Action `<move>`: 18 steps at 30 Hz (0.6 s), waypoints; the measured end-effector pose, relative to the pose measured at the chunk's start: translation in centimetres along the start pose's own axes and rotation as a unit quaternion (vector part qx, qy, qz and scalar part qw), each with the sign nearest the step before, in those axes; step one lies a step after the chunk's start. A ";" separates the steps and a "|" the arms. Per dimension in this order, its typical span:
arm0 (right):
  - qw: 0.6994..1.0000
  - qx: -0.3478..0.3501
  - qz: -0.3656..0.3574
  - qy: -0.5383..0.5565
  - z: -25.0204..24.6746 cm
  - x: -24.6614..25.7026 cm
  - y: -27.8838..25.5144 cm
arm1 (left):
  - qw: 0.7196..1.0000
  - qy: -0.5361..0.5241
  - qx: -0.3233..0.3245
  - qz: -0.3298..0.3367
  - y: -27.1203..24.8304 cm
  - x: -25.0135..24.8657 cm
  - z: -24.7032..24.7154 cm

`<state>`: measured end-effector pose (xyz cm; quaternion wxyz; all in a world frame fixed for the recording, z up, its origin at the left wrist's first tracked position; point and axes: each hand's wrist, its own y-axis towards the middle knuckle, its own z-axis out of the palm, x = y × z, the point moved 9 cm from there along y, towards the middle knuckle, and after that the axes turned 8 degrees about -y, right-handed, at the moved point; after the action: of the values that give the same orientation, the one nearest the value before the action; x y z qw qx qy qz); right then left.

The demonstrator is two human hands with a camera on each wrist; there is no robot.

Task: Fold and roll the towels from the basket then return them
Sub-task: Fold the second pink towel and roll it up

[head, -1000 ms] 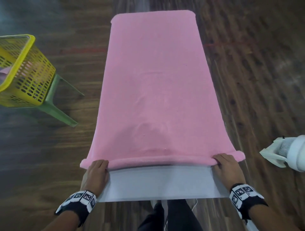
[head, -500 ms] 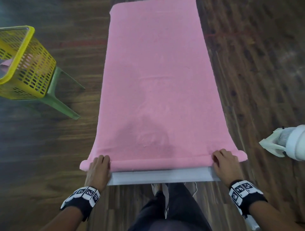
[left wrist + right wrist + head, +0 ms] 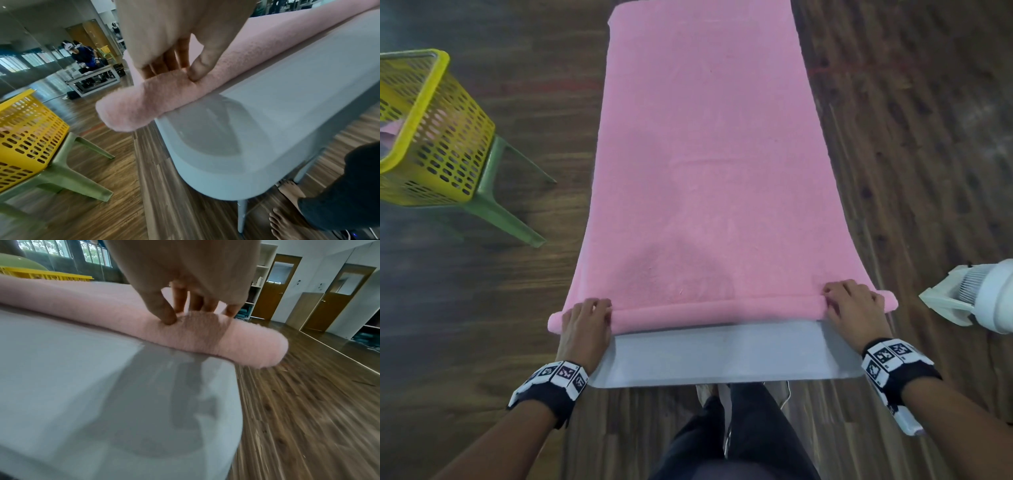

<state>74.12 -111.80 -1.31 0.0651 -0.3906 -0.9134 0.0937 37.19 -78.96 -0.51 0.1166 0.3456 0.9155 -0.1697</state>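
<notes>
**Both hands on the rolled near edge of the pink towel**

Head view: the pink towel (image 3: pixel 705 164) lies lengthwise on the grey table (image 3: pixel 722 359), its near edge rolled into a thin tube. The left hand (image 3: pixel 585 325) and right hand (image 3: pixel 854 308) curl over the tube's two ends. The yellow basket (image 3: pixel 431 137) stands well apart at left.

Left wrist view: thumb behind, fingers (image 3: pixel 162 65) in front, pinching the roll.

Right wrist view: the same pinch; the roll's end overhangs the table's edge.
</notes>
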 end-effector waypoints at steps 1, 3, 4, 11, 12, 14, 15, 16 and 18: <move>1.000 -0.014 -0.003 -0.004 -0.2 0.2 0.1 | 1.000 0.013 -0.019 -0.001 0.1 -0.2 -0.4; 0.999 0.004 -0.028 -0.017 0.5 0.9 -0.1 | 1.000 0.011 -0.027 0.006 0.2 -0.5 -0.4; 0.999 0.020 -0.039 -0.021 1.0 1.2 -0.4 | 1.000 0.003 -0.019 0.013 0.2 -0.7 0.1; 0.999 0.015 -0.044 -0.005 0.6 0.8 0.4 | 0.999 0.007 0.028 0.038 0.7 -0.8 1.0; 0.999 0.008 -0.043 -0.029 0.2 0.7 0.9 | 0.999 0.004 0.033 0.041 1.1 -0.8 0.9; 0.998 0.020 -0.032 -0.058 0.1 0.5 2.0 | 0.998 0.007 0.043 0.045 2.1 -1.1 0.4; 0.998 0.029 -0.025 -0.057 0.1 0.4 2.6 | 0.998 0.007 0.045 0.046 2.8 -1.3 0.2; 0.998 0.027 -0.019 -0.044 -0.1 0.3 3.2 | 0.998 0.002 0.041 0.044 3.3 -1.5 -0.1; 1.000 -0.017 -0.013 -0.008 -1.1 0.2 4.0 | 0.999 0.008 0.001 0.034 4.3 -1.4 -1.1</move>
<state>77.00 -108.79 -1.12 0.0528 -0.3792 -0.9203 0.0807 41.01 -76.34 -0.06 0.1143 0.3777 0.9042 -0.1634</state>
